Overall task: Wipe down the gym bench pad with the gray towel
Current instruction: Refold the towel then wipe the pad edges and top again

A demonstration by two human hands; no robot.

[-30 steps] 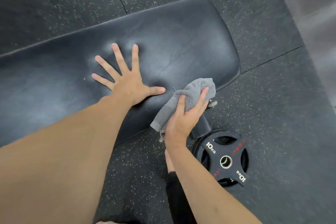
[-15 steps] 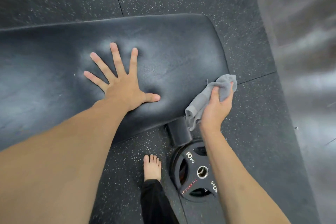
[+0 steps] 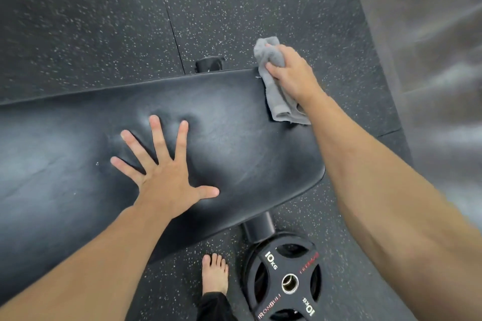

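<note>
The black gym bench pad (image 3: 234,122) runs from the left edge to the right of centre, its surface streaked with dull marks. My left hand (image 3: 167,169) lies flat on the pad, fingers spread wide, holding nothing. My right hand (image 3: 289,73) grips the bunched gray towel (image 3: 276,96) at the pad's far right corner. The towel presses on the pad's far edge, and part of it sticks out above my fingers over the floor.
A black 10 kg weight plate (image 3: 287,281) lies on the speckled rubber floor (image 3: 104,21) near the bench foot (image 3: 257,225). My bare foot (image 3: 215,273) stands beside the plate. Another bench foot (image 3: 208,64) shows beyond the pad. A grey wall (image 3: 430,60) rises at right.
My right hand carried the towel from the pad's near right corner, round the end, up to the far right corner. The left hand stayed flat on the pad.
</note>
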